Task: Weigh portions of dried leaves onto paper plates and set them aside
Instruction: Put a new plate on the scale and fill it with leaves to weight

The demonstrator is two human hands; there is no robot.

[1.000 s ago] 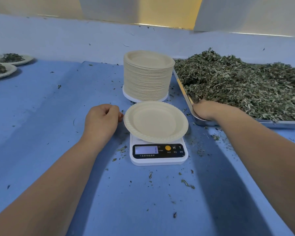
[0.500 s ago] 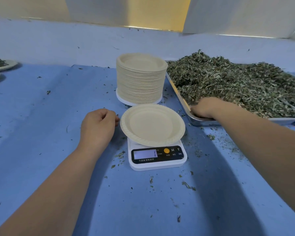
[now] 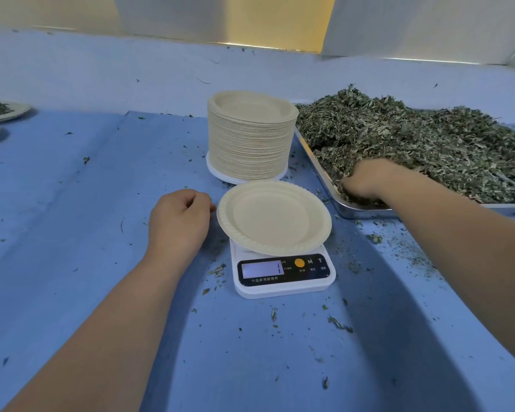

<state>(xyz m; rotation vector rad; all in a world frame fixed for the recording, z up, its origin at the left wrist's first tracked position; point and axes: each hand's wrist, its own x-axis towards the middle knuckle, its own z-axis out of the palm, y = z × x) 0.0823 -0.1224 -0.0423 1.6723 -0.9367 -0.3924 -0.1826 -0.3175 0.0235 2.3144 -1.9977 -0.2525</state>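
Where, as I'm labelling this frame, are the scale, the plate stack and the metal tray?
scale [image 3: 283, 279]: head view, its black front panel.
plate stack [image 3: 249, 144]: head view, side of the stack.
metal tray [image 3: 366, 212]: head view, its near wall.

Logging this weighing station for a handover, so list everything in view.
kitchen scale: one, white, centre front
paper plate: one, cream, empty, on the scale
plate stack: one, cream, behind the scale
metal tray: one, silver, right of stack
dried leaves: one heap, green, in tray
side plates: two, cream, far left, cut off
tablecloth: one, blue, strewn with leaf crumbs
left hand: one, curled, beside plate's left rim
right hand: one, dug into leaves, fingers hidden
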